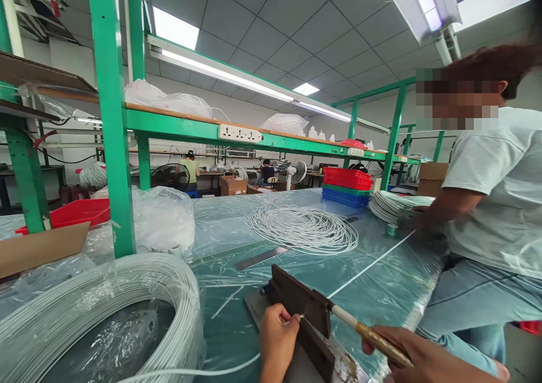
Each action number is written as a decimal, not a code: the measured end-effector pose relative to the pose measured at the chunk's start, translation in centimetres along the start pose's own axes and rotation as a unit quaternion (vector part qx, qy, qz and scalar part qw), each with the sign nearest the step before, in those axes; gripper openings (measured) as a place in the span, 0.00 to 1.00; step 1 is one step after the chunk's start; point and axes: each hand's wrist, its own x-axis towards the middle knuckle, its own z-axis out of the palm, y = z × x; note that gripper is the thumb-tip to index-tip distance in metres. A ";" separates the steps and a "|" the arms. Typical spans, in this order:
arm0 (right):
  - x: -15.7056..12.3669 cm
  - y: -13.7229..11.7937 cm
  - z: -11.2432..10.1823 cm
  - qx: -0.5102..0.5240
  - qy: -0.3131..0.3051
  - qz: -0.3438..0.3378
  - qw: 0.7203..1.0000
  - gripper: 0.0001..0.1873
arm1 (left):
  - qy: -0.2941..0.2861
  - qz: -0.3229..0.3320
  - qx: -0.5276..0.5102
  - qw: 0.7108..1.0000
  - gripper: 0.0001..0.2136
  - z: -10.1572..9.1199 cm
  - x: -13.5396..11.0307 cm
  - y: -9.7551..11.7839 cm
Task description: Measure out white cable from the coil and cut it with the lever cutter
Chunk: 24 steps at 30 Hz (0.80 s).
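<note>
My left hand is closed in a pinch on a white cable, whose tip pokes out by a dark metal fixture. That fixture has upright plates on a flat base, with a spring at its far left end. Wrapped around a rod-shaped handle, my right hand is closed at the lower right. The handle is white near the fixture and tan further down, and its far end meets the fixture's plate. At the left lies a large coil of white cable in clear plastic.
A loose cable coil and a steel ruler lie on the plastic-covered table. Stacked red and blue trays stand behind. A co-worker sits at the right by another coil. A green post rises at left.
</note>
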 end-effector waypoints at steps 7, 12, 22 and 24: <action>-1.5 -2.9 1.0 -0.037 0.003 0.008 0.999 0.17 | -0.009 -0.001 -0.020 1.000 0.13 0.2 0.1 -0.1; -1.3 -3.1 1.1 -0.034 0.003 0.017 0.999 0.14 | -0.016 -0.001 -0.042 0.999 0.14 0.0 0.1 -0.2; -0.7 -4.9 1.3 -0.065 -0.023 0.102 0.992 0.13 | -0.047 -0.004 -0.060 0.997 0.12 -0.1 0.1 0.0; -1.0 -5.2 1.0 -0.037 -0.018 0.078 0.996 0.11 | -0.046 -0.008 -0.060 0.997 0.12 -0.1 0.1 -0.1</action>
